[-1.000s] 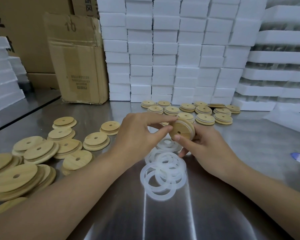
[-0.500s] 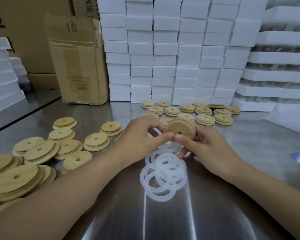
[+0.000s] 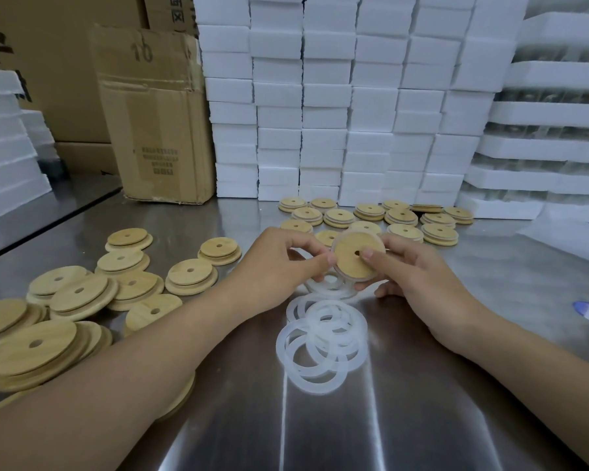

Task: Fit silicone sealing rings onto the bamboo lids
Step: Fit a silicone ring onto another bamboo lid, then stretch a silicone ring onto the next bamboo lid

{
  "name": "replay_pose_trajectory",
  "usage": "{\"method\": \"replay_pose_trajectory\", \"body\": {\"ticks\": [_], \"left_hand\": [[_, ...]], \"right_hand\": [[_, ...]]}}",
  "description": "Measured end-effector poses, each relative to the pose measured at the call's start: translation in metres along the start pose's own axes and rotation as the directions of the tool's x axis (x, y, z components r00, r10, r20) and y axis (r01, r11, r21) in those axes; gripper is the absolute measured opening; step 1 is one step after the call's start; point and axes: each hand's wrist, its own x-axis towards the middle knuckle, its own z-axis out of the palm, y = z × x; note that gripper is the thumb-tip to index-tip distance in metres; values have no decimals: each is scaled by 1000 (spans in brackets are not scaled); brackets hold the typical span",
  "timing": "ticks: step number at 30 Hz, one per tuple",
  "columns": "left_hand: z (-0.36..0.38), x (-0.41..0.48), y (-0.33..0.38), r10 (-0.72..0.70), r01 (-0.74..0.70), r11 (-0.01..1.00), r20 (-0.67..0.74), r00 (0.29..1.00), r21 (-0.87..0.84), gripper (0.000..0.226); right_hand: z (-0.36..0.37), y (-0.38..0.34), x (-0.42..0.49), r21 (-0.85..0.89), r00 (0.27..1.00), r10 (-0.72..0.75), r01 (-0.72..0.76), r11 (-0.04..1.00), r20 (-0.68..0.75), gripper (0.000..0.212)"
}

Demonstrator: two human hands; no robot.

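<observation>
A lid [image 3: 349, 265] is pinched at its edges by left hand [image 3: 279, 263] and right hand [image 3: 419, 275], held above loose rings [image 3: 320, 348] on the table [image 3: 439, 419].

one view only, head-worn, wide-angle. faces forward and down across the steel table [image 3: 422, 419]; forearms [image 3: 116, 385] enter from the bottom edge. left hand [image 3: 279, 263] and right hand [image 3: 422, 280] sit near, mid-frame, on a bamboo lid [image 3: 351, 265]. white foam stacks [image 3: 320, 96] close the far side.
</observation>
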Motion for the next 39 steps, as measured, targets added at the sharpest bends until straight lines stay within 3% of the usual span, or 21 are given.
{"method": "replay_pose_trajectory", "body": {"ticks": [3, 7, 10, 12, 17, 20, 24, 29, 32, 35, 39], "left_hand": [[0, 2, -2, -10, 11, 1000, -55, 998, 8, 17], [-2, 3, -2, -17, 24, 996, -74, 997, 89, 15], [-3, 3, -4, -29, 37, 990, -57, 998, 139, 16], [-3, 3, -5, -29, 36, 985, -44, 999, 170, 15], [-4, 1, -5, -27, 39, 971, -56, 998, 234, 15], [-4, 1, -8, -11, 25, 962, -54, 998, 272, 16], [-4, 2, -10, 9, 7, 957, -51, 999, 291, 19], [-4, 2, -10, 27, -11, 955, -50, 998, 298, 19], [-3, 1, -10, 31, -11, 954, -64, 997, 300, 19], [-3, 1, -10, 29, -8, 950, -64, 997, 312, 20], [-3, 0, -11, 38, -23, 946, -40, 998, 325, 20]], "right_hand": [[-4, 2, 4, -32, 993, 15, -19, 999, -115, 15], [-29, 5, 11, -218, 963, 16, -77, 973, -269, 14], [-49, 14, 12, -585, 953, 13, -196, 787, -303, 18], [-51, 17, 12, -691, 949, -19, -217, 689, -316, 22], [-41, 13, 5, -699, 954, -155, -71, 712, -255, 18], [-36, 13, 0, -804, 980, -171, 21, 594, -100, 17], [-37, 14, 4, -842, 986, -153, 33, 539, -59, 21], [-43, 22, 7, -840, 999, -39, 12, 542, -11, 58], [-42, 25, 7, -839, 997, -53, 72, 539, 52, 67], [-43, 26, 7, -824, 996, -83, 84, 561, 46, 58], [-43, 27, 11, -843, 998, -47, 62, 534, 44, 28]]}}
